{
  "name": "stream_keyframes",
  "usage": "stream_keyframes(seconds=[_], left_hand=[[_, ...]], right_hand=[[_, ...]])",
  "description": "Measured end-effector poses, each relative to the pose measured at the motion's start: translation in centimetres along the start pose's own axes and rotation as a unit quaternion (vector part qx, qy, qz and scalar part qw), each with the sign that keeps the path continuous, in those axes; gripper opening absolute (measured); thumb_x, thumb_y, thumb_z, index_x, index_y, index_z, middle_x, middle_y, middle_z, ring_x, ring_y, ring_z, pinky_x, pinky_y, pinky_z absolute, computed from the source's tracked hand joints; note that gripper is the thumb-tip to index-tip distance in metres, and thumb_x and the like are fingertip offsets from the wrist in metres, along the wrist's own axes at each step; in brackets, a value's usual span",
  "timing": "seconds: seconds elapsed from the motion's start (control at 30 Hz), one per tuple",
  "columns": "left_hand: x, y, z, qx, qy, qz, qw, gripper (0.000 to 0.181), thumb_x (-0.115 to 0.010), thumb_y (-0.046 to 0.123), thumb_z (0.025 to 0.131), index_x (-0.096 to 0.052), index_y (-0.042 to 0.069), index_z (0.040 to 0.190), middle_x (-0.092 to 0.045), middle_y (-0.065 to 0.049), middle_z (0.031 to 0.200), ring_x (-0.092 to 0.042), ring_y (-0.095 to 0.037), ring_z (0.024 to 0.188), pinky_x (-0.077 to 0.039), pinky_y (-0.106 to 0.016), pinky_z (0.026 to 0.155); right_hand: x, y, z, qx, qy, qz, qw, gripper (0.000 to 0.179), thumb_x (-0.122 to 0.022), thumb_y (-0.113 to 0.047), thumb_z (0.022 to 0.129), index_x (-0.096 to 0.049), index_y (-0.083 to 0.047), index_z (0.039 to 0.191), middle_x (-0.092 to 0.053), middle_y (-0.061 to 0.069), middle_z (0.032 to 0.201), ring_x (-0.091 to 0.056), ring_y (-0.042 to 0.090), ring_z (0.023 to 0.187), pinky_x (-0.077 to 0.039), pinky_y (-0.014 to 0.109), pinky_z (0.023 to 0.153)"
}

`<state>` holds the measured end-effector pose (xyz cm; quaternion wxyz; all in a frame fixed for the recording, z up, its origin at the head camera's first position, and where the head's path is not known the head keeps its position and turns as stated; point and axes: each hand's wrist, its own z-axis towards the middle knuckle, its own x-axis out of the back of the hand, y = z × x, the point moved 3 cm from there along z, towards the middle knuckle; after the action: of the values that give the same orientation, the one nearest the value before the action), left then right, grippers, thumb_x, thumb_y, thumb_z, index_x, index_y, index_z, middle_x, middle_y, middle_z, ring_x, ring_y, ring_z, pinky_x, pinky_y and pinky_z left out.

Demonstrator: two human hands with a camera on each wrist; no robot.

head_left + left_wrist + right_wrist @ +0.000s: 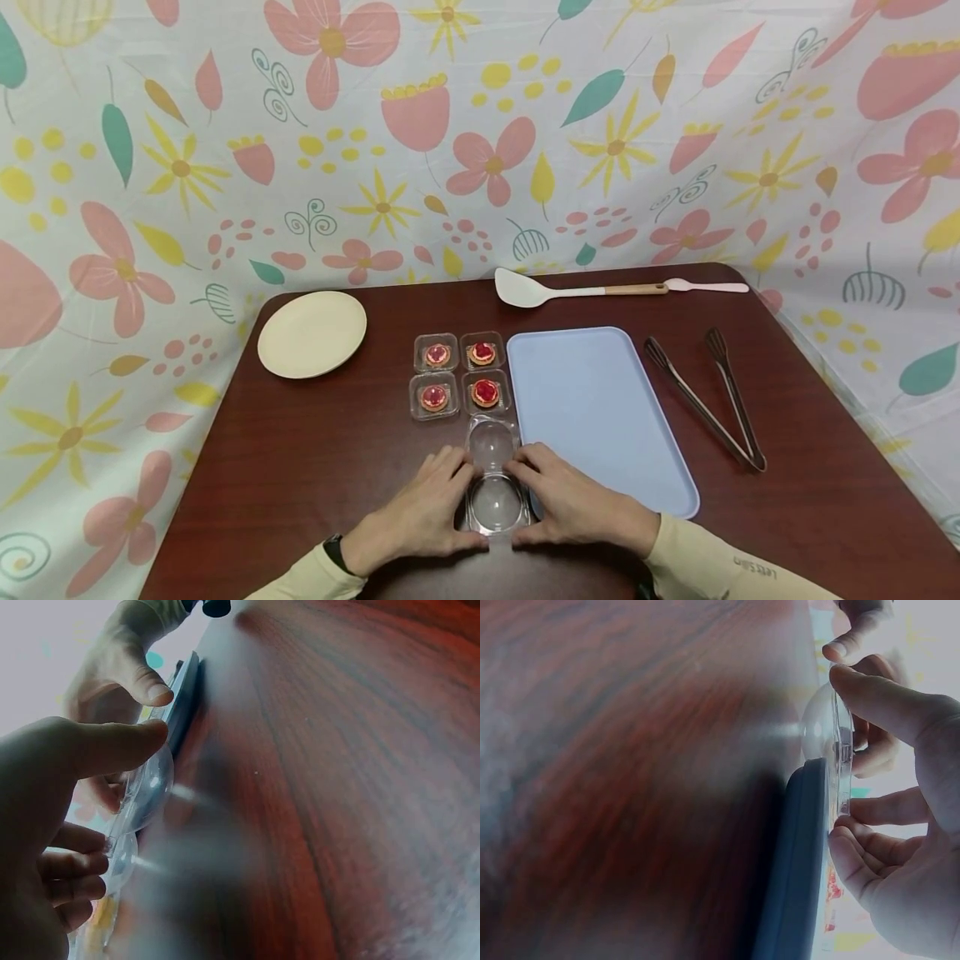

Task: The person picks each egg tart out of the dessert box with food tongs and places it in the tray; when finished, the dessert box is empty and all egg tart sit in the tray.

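Observation:
An unfolded clear plastic clamshell box (pixel 496 503) lies near the table's front, its two round-domed halves one behind the other. My left hand (pixel 426 510) grips its left side, thumb at the near corner and fingers by the middle fold. On the opposite side my right hand (pixel 572 505) holds it the same way, beside the blue tray (pixel 600 400). In the left wrist view the left thumb (pixel 124 746) meets the box's rim. The right thumb (pixel 877 697) presses the near end in the right wrist view. No food shows inside the box.
Behind the box, several clear containers (pixel 433 397) each hold a small red-topped tart. A cream plate (pixel 312 335) lies at the back left. A white spatula (pixel 525 290) and a pink utensil (pixel 705 286) line the back edge; spread tongs (pixel 712 408) lie right of the tray.

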<state>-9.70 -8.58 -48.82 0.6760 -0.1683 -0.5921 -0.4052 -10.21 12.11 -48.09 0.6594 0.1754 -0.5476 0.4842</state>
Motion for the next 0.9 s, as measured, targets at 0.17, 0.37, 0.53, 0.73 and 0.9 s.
stream_keyframes(seconds=[0.17,0.37,0.53,0.73,0.9], left_hand=[[-0.1,-0.1,-0.1,0.006,0.000,-0.009,0.9999,0.087,-0.084,0.059,0.061,-0.055,0.009,0.126,-0.050,0.000,0.117,-0.045,-0.013,0.105,-0.043,-0.032,0.085],[0.0,-0.1,-0.1,0.005,0.001,-0.019,0.9998,0.095,-0.087,0.057,0.058,-0.051,0.009,0.132,-0.048,0.000,0.119,-0.044,-0.013,0.108,-0.042,-0.032,0.085],[0.5,-0.1,0.0,0.003,0.001,-0.031,0.9995,0.095,-0.087,0.057,0.058,-0.052,0.008,0.131,-0.048,-0.001,0.122,-0.044,-0.014,0.111,-0.042,-0.034,0.086],[1.1,-0.7,0.1,0.003,0.014,-0.048,0.9988,0.093,-0.087,0.057,0.058,-0.053,0.007,0.129,-0.048,-0.001,0.123,-0.043,-0.013,0.110,-0.041,-0.034,0.086],[1.8,-1.6,0.4,0.005,0.034,-0.047,0.9983,0.091,-0.087,0.054,0.059,-0.054,0.006,0.128,-0.048,-0.001,0.121,-0.044,-0.014,0.110,-0.041,-0.035,0.088]], right_hand=[[0.1,0.0,-0.1,-0.008,-0.003,0.002,1.0000,0.089,-0.085,-0.057,0.064,-0.058,0.002,0.125,-0.052,0.010,0.118,-0.051,0.017,0.105,-0.052,0.032,0.087],[0.6,-0.2,0.1,-0.017,-0.001,0.003,0.9998,0.087,-0.083,-0.056,0.066,-0.058,0.001,0.126,-0.053,0.010,0.118,-0.053,0.018,0.107,-0.052,0.033,0.089],[1.3,-0.1,0.7,-0.034,-0.009,0.000,0.9994,0.083,-0.080,-0.057,0.071,-0.058,0.000,0.127,-0.055,0.009,0.118,-0.055,0.018,0.107,-0.052,0.033,0.090],[2.0,-0.1,1.9,-0.032,-0.005,0.013,0.9994,0.075,-0.078,-0.052,0.076,-0.059,0.000,0.127,-0.057,0.006,0.117,-0.056,0.016,0.106,-0.052,0.032,0.089],[2.3,0.1,3.1,-0.035,-0.004,0.028,0.9990,0.068,-0.077,-0.048,0.079,-0.059,-0.002,0.126,-0.059,0.005,0.117,-0.057,0.015,0.105,-0.052,0.031,0.089]])
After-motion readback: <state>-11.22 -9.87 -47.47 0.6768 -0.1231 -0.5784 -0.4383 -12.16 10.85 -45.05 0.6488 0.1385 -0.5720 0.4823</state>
